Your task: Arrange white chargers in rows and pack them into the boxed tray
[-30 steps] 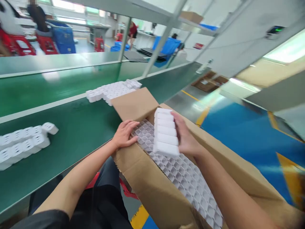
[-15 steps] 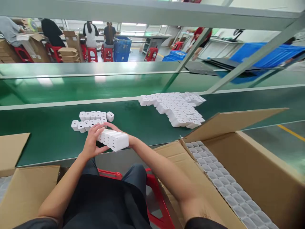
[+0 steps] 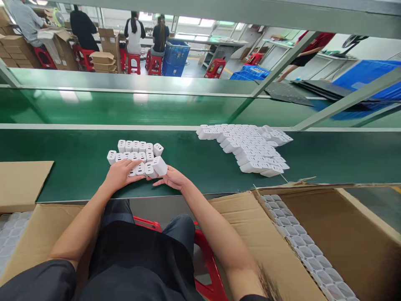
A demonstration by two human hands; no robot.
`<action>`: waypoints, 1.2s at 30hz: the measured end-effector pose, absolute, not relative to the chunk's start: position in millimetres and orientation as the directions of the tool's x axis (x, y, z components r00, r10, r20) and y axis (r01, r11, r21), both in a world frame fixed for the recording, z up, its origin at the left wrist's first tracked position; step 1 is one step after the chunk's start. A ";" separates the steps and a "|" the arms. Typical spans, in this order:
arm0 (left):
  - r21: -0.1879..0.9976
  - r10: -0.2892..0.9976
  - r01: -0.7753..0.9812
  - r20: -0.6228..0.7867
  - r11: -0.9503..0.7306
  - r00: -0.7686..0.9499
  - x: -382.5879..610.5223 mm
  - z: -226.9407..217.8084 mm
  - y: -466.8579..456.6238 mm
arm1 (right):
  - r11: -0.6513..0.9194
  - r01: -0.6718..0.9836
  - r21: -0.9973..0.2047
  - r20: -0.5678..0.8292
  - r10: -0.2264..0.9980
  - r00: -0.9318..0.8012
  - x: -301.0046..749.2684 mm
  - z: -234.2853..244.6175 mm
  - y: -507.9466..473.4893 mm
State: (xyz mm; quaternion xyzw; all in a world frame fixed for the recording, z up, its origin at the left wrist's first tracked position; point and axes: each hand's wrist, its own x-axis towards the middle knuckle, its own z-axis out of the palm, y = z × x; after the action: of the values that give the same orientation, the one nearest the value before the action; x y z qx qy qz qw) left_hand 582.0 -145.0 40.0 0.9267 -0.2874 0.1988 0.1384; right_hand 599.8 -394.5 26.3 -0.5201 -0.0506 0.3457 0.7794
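White blocks [image 3: 142, 157] are sitting on the green table [image 3: 188, 163], left hand [image 3: 120, 175] touching the near row [image 3: 140, 169] (cannot tell if gripping), right hand's [image 3: 173, 177] fingers lying released at its right end.

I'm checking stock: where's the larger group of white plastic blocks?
In the head view, the larger group lies right of centre on the green worktop, beyond the right-side brown cardboard box, right of the right hand.

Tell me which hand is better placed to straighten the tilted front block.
Probably the right hand: it is right beside the tilted front block, while the left hand is around the front row's other end.
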 end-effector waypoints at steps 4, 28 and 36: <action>0.015 -0.508 -0.545 0.345 -0.838 0.790 586.5 39.8 -139.5 | 0.226 -0.492 -0.841 -0.347 0.473 0.810 598.1 21.7 -394.3; 0.051 -0.550 -0.610 0.377 -0.791 0.745 585.5 51.5 -165.3 | 0.218 -0.279 -0.935 -0.224 0.244 0.943 583.3 19.6 -399.9; -0.015 -0.486 -0.552 0.494 -0.834 0.721 572.8 51.3 -142.9 | 0.260 -0.165 -0.951 -0.112 0.207 0.972 566.5 1.2 -367.0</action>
State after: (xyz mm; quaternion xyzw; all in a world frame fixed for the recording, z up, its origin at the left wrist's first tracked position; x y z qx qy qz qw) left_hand 572.8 -142.9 51.3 0.9252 -0.2805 0.2466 0.0669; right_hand 566.5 -367.0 1.2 -0.5967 -0.0176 0.1172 0.7937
